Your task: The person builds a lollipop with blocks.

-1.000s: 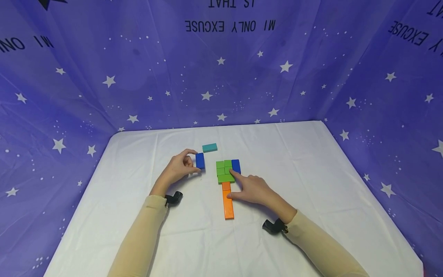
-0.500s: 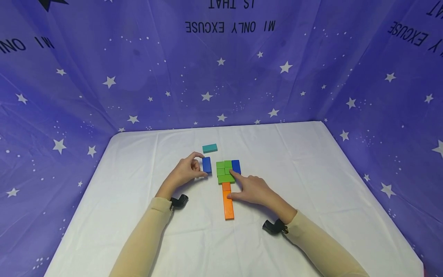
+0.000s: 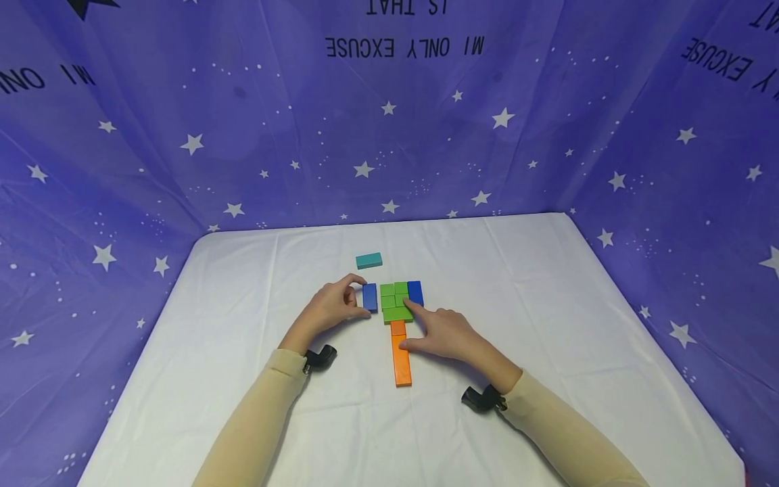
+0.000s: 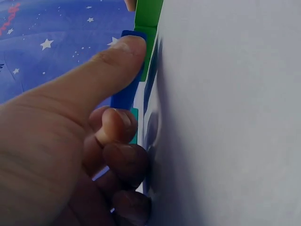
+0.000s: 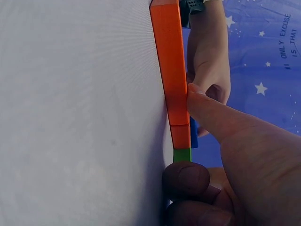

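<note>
Between thumb and index finger, my left hand [image 3: 327, 308] pinches a blue rectangular block [image 3: 370, 298] by its two ends, just left of a cluster of green blocks [image 3: 397, 315]. A narrow gap shows between block and cluster. My right hand [image 3: 449, 333] lies over the arrangement from the right: its index fingertip touches a green block and its thumb rests on the long orange block [image 3: 402, 368]. A small orange block [image 3: 397, 328] joins that long one to the green cluster. Another blue block [image 3: 415, 292] stands against the cluster's right side.
A teal block [image 3: 368, 261] lies alone beyond the left hand. White cloth covers the table [image 3: 548, 304]. A purple star-printed curtain [image 3: 389, 135] hangs behind and at both sides. Black wrist cameras [image 3: 481, 399] sit at both cuffs.
My left hand has carried the blue block rightward and toward me, from beside the teal block to close beside the green cluster. The right hand has stayed in place.
</note>
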{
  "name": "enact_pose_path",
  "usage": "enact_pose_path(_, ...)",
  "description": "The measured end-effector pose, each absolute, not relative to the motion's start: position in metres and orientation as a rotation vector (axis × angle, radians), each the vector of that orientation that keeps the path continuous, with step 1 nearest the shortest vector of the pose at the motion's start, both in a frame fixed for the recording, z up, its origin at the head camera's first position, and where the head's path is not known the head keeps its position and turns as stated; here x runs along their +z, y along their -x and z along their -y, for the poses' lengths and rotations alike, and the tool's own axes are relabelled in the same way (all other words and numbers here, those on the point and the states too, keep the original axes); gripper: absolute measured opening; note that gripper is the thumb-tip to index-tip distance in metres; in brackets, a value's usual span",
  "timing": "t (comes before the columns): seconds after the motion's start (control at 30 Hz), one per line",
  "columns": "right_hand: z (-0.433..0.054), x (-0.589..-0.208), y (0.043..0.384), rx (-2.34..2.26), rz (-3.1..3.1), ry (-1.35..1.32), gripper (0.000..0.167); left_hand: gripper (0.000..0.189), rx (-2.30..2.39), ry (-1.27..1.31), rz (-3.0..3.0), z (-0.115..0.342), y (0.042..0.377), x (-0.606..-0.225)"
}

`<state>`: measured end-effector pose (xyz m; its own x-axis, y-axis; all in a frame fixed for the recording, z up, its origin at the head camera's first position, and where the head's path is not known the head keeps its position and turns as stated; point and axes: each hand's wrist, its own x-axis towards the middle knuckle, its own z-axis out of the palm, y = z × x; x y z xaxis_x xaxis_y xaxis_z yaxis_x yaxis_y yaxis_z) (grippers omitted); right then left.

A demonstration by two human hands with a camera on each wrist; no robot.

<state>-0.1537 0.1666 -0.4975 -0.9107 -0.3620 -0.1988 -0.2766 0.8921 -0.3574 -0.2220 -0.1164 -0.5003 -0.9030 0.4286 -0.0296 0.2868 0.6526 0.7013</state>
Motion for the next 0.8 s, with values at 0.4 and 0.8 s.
enact_pose_path(0.4, -0.167, -0.495, 0.153, -0.476, -2.798, 0.482, 0.099, 0.066, 0.87, -0.577, -2.797, 0.108, 0.219, -0.501)
enact_pose_path(0.8, -0.168, -0.496, 0.154, -0.47, -2.79, 0.483, 0.099, 0.068, 0.827, -0.572, -2.851, 0.105, 0.218, -0.504)
